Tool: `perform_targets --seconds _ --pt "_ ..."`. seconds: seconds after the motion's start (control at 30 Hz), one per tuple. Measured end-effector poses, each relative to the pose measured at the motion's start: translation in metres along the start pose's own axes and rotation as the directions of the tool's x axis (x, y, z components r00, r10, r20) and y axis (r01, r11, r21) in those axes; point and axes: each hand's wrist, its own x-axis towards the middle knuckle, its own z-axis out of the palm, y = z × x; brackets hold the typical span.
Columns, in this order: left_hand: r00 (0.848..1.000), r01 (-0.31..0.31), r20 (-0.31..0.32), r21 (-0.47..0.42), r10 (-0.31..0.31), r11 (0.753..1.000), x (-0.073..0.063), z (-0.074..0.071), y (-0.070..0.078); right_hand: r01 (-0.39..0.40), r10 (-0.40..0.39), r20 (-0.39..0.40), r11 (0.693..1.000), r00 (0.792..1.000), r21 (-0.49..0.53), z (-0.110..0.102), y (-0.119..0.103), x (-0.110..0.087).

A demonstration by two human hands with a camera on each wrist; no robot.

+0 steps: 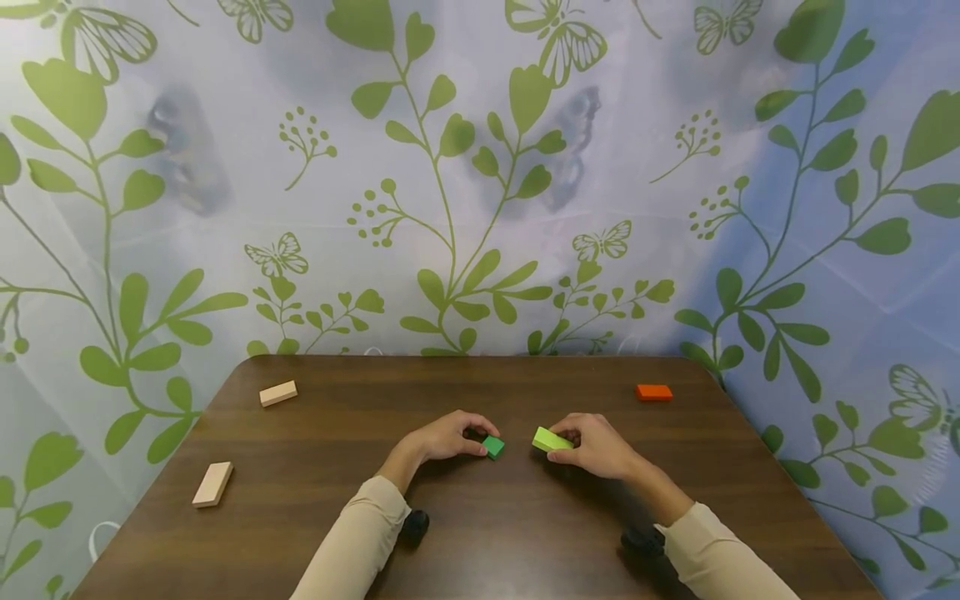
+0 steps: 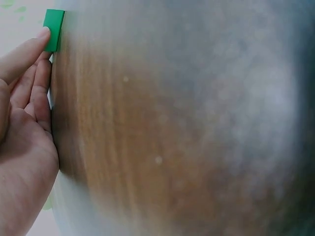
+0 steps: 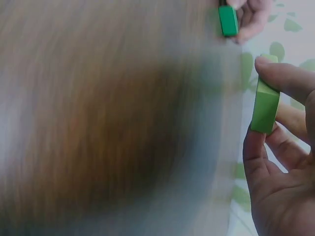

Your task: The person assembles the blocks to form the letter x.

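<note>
Near the middle of the table my left hand (image 1: 448,437) pinches a dark green block (image 1: 493,447) between thumb and fingertips. The left wrist view shows the thumb lying over the same green block (image 2: 53,30). Opposite it, a short gap to the right, my right hand (image 1: 597,446) grips a light green block (image 1: 551,440). Seen from the right wrist, the light green block (image 3: 266,105) is held between thumb and fingers, its end facing the camera. The two blocks are apart, each pointing toward the other hand.
Two pale wooden blocks lie on the brown table (image 1: 480,533) at left: one block toward the back (image 1: 278,393), another block nearer the front (image 1: 213,484). An orange-red block (image 1: 654,392) lies at the back right. A leaf-patterned curtain (image 1: 480,183) hangs behind the table.
</note>
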Motion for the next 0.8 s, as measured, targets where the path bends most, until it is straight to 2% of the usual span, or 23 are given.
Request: perform_targets --seconds 0.37,0.5,0.8 --pt "1.0 0.023 -0.003 0.008 -0.023 1.0 0.0 0.002 0.001 0.021 -0.021 0.015 0.999 1.0 -0.05 0.023 -0.019 0.008" --pt "0.999 0.032 -0.017 0.022 -0.032 0.999 -0.001 -0.002 0.004 0.032 -0.031 0.027 0.998 0.999 -0.058 0.03 -0.025 0.015" --pt "1.0 0.016 -0.013 0.018 -0.016 1.0 -0.001 0.003 0.002 0.005 0.0 0.052 0.995 0.999 -0.1 0.045 -0.037 0.018"
